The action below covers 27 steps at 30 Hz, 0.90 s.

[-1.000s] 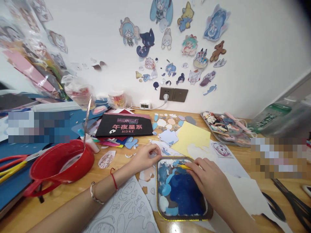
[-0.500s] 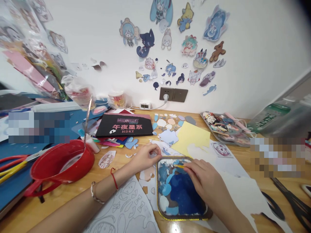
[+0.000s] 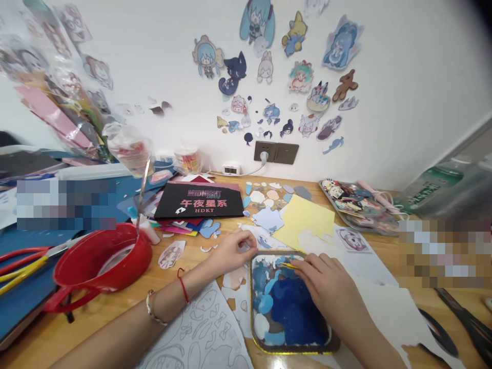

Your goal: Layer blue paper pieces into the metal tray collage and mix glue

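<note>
A rounded square tray [image 3: 251, 307] with a gold rim lies in front of me, filled with dark blue, light blue and white paper cutouts. Yellow tweezers [image 3: 289, 266] are pinched in my right hand [image 3: 326, 282], their tips over small pieces near the tray's far edge. My left hand [image 3: 232, 251] is closed, thumb and forefinger pressed together by the tray's far left corner; whatever they hold, if anything, is too small to make out. Below my left forearm lies a sheet of line drawings [image 3: 203, 328].
A red pot-like container [image 3: 69, 266] and scissors [image 3: 34, 259] stand left. Behind are a black folder [image 3: 200, 200], cutouts and yellow paper [image 3: 307, 220]. On the right are a sticker tray [image 3: 346, 205], a bottle [image 3: 434, 184] and black scissors [image 3: 469, 323].
My right hand has drawn the tweezer tips slightly to the right across the tray's far edge. The left hand stays at the corner. The whole view has shifted a little.
</note>
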Available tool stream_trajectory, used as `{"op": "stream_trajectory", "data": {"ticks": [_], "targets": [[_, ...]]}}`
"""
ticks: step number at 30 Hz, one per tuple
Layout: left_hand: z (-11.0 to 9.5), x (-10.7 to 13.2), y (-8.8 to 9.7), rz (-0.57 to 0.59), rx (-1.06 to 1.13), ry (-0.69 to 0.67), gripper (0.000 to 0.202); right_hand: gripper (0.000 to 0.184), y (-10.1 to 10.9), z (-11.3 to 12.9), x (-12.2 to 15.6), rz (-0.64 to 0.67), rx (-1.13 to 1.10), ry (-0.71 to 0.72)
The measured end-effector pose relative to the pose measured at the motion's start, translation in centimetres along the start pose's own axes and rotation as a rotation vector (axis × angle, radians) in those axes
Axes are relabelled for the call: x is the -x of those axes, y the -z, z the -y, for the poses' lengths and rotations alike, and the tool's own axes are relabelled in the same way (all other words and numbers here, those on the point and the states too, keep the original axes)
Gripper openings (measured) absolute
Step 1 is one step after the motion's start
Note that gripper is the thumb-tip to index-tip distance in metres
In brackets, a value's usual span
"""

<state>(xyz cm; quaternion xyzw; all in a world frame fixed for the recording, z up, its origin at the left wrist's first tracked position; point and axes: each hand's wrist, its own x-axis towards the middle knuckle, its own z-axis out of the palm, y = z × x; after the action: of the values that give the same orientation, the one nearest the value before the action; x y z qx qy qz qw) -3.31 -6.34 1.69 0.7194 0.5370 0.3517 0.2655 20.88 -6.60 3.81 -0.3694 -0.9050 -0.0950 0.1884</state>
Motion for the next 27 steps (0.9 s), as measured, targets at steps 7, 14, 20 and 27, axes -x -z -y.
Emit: {"op": "stream_trajectory", "data": {"ticks": [7, 14, 20, 27], "targets": [[-0.1, -0.1, -0.1, -0.002, -0.001, 0.015, 0.004, 0.028, -0.1, 0.3, -0.2, -0.012, -0.001, 0.014], [0.0, -0.1, -0.1, -0.014, -0.007, 0.018, 0.004, 0.02, 0.3, 1.1, -0.1, 0.03, -0.28, -0.154], [0.0, -0.1, -0.1, -0.007, 0.004, 0.014, 0.006, 0.018, -0.3, 1.2, 0.3, 0.091, -0.399, -0.319], [0.0, 0.0, -0.1, -0.004, -0.004, 0.004, 0.004, 0.02, -0.2, 1.1, 0.2, 0.072, -0.172, -0.197]]}}
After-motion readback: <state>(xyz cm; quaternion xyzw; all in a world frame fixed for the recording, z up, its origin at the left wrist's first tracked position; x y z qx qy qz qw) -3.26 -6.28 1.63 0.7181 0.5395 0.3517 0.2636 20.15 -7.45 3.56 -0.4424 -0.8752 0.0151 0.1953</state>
